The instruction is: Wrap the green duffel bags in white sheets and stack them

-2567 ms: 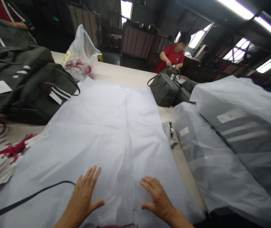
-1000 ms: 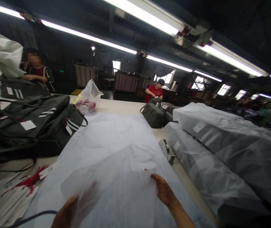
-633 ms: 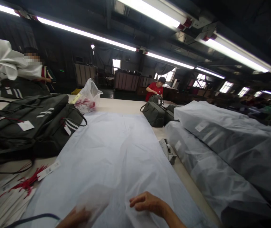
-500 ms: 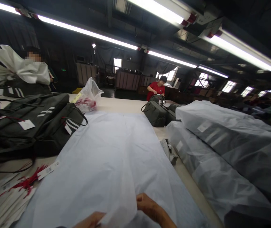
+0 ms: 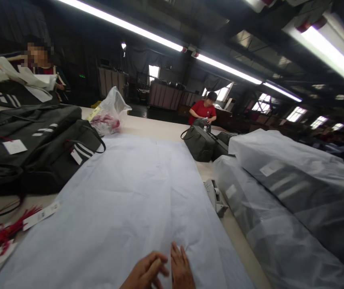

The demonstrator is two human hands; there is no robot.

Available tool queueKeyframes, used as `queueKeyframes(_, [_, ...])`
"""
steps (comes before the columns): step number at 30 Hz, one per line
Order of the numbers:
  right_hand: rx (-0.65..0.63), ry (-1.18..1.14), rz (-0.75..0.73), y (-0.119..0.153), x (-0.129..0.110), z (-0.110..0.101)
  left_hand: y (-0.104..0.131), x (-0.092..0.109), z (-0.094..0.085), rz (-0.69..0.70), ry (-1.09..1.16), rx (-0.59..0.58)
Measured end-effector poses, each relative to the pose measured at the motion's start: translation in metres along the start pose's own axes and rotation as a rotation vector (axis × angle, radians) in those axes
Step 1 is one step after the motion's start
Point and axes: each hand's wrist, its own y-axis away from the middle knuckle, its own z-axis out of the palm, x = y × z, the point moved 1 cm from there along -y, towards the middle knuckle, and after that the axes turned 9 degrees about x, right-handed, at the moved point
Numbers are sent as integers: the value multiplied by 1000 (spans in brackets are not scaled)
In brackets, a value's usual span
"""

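Observation:
Large pale plastic sheets [image 5: 123,192] lie spread along the table, with a lengthwise edge or fold running down their middle. At the bottom centre, my left hand [image 5: 147,269] is just over the sheets, fingers apart and slightly bent, holding nothing. Right beside it, my right hand [image 5: 181,267] rests flat on the plastic along that edge, its fingers stretched out. A small grey device [image 5: 215,197], perhaps a tape dispenser, sits by the right side of the sheets.
Dark bags [image 5: 60,154] with white stripes and tags lie left, above red-stringed tags [image 5: 1,235]. A clear bag [image 5: 110,114] holds red strings. Plastic-wrapped bags [image 5: 295,192] line the right. A person in red [image 5: 203,112] handles dark bags; another person stands far left.
Both my hands have let go of the plastic they pinched, and their fingers have opened. The raised plastic now lies flatter. At far left, the person's white plastic has come down. The view has shifted slightly.

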Motion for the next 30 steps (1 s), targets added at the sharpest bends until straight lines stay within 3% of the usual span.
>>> queueKeyframes(3, [15,-47,-8,-1,0,-5,-46,-2,4,259,-203,478])
queueKeyframes(5, [1,-71,41,0,1,-9,-74,-17,6,395,-509,605])
queueKeyframes(9, [68,-29,122,8,8,-5,-108,-66,15,491,-950,430])
queueKeyframes(12, [147,32,-50,10,16,5,-115,-96,20,551,-1065,371])
queueKeyframes(14, [192,70,-190,8,20,9,-116,-105,19,577,-1086,384])
queueKeyframes(17, [225,127,-171,4,19,6,-113,-105,12,579,-1084,375])
queueKeyframes(19, [183,158,-106,4,16,-2,-108,-100,7,571,-1080,353])
queueKeyframes(24, [75,181,-117,5,12,-27,-99,-87,4,525,-1051,331])
queueKeyframes(30, [-56,215,-185,3,15,-44,-90,-74,2,537,-967,59])
